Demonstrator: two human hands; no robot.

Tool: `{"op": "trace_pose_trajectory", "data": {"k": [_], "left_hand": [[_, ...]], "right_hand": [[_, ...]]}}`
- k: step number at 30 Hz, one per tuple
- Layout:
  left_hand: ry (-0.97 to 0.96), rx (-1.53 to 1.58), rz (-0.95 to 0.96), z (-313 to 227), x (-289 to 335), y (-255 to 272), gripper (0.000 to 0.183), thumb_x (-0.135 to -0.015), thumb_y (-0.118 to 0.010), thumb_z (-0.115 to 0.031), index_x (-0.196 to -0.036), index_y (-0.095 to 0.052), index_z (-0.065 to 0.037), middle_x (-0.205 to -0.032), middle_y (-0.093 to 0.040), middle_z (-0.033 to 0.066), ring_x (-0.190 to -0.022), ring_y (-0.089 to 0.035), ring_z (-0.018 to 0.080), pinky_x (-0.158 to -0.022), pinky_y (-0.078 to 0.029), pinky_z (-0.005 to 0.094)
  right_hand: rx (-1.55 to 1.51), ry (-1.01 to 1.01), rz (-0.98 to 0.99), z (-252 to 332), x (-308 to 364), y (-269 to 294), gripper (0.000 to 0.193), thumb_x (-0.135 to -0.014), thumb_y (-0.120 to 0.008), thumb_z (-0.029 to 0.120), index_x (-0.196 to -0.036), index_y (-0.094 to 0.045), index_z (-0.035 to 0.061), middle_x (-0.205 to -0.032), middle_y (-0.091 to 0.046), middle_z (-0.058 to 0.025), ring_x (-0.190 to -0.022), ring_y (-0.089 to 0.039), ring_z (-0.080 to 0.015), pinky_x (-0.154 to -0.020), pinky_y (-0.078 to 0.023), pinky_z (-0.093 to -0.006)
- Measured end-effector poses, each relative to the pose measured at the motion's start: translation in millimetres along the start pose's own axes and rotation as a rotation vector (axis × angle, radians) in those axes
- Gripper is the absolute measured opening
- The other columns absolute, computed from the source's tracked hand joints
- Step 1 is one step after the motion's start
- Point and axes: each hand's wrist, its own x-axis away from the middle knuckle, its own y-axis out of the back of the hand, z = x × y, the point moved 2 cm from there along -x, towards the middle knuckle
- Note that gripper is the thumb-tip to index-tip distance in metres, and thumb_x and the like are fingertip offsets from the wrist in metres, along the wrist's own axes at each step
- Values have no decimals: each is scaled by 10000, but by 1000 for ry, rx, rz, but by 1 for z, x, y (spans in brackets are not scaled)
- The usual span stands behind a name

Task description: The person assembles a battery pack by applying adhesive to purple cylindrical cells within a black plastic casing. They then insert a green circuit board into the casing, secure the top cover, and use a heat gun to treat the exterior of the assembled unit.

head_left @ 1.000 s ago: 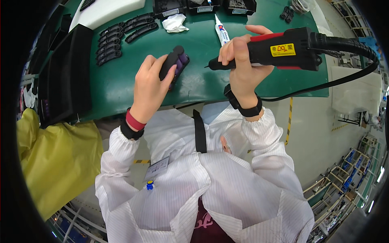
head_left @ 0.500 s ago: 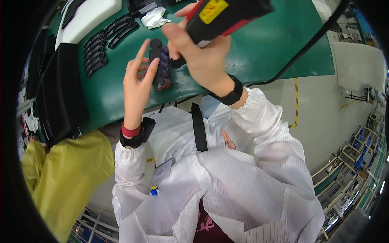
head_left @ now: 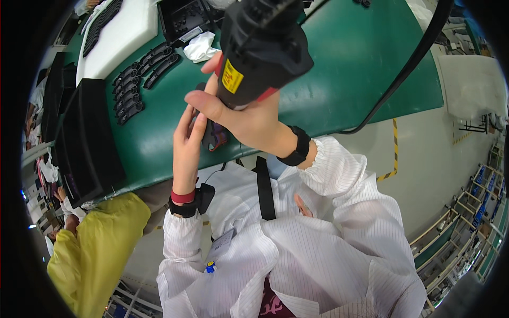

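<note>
My right hand (head_left: pixel 249 117) is wrapped around a black-and-red power tool (head_left: pixel 265 58) with a yellow label, raised over the green table. Its working end is hidden behind my hand. Under it lies a dark strip-shaped plastic part (head_left: pixel 210 139) with scalloped sides and a purplish and reddish inside. My left hand (head_left: pixel 186 151) comes up to this part from the left, thumb and fingers closed at its side; my right hand and the tool partly cover their grip. Left of my hands, several similar black curved parts (head_left: pixel 127 95) lie in rows.
A crumpled white wipe (head_left: pixel 200 47) and a black tray (head_left: pixel 183 24) are farther back. White foam (head_left: pixel 114 45) and a black box-like panel (head_left: pixel 87 140) stand at the left. A thick black cable (head_left: pixel 392 79) arcs at right. A person in yellow (head_left: pixel 103 249) is close on my left.
The tool has swung left and down in the picture, now covering much of the strip-shaped part. My left hand's fingers, spread before, have drawn together beside the part.
</note>
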Motion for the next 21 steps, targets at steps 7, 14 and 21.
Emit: {"op": "trace_pose_trajectory", "data": {"k": [7, 14, 21], "left_hand": [[-16, -11, 10, -7, 2, -4, 547, -1011, -574, -245, -1474, -416, 1, -1096, -675, 102, -961, -625, 113, -846, -492, 247], [-45, -43, -1, -6, 1, -3, 522, -1012, -571, -239, -1467, -441, -17, -1025, -674, 82, -908, -606, 91, -800, -484, 234], [-67, -17, -7, -2, 1, -1, 512, -1009, -580, -219, -1461, -451, -16, -979, -648, 42, -844, -563, 61, -742, -461, 214]], "right_hand": [[-23, -67, 54, 1, 0, 1, 357, -816, -763, -49, -1093, -539, -30, -757, -632, 4, -684, -562, -43, -653, -449, -195], [28, -11, 75, -2, 2, 2, 379, -820, -762, -35, -1114, -523, -27, -758, -636, 5, -673, -559, -48, -638, -446, -198], [11, -24, 97, 0, 1, 3, 389, -810, -766, -43, -1114, -524, -14, -751, -641, -3, -673, -569, -52, -635, -454, -205]]}}
